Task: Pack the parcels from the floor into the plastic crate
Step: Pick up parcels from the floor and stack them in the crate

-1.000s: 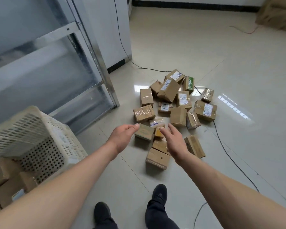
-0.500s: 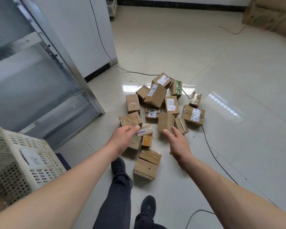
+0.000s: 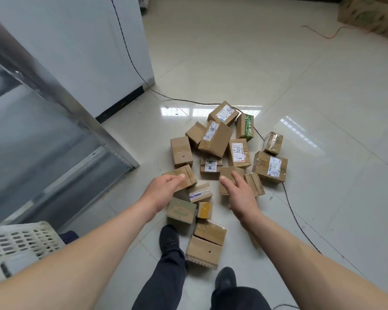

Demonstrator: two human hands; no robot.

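A loose pile of brown cardboard parcels (image 3: 220,166) lies on the glossy tiled floor (image 3: 311,86), straight ahead of the person and just beyond their feet. None is in either grip yet.

Both bare arms reach forward and down over the near half of the pile. The left hand (image 3: 164,189) hangs with fingers loosely bent and holds nothing; its fingertips overlap a small taped parcel (image 3: 188,175) whose long axis runs left to right, though whether they touch it cannot be told. The right hand (image 3: 240,195) is spread open, palm turned inward, over a plain upright parcel (image 3: 227,175) at the pile's middle, with a narrow taped parcel (image 3: 254,182) just beside it on the right. The parcels lie between and just past the two hands — the left is nearer the taped one, the right nearer the plain one, so a two-handed gather looks likely.

The plastic crate (image 3: 20,245), white and perforated, stands at the lower left, behind the left forearm and well apart from the pile; only its rim and one wall show.

Several parcels carry white shipping labels with print too small to read. One label (image 3: 239,152) bears handwriting that looks like "1180". A green-printed parcel (image 3: 246,126) sits at the far edge, and a small one with an orange face (image 3: 204,210) lies near the left wrist.

A black cable (image 3: 293,211) trails across the floor past the pile, beside a metal shelving frame (image 3: 61,104) on the left.
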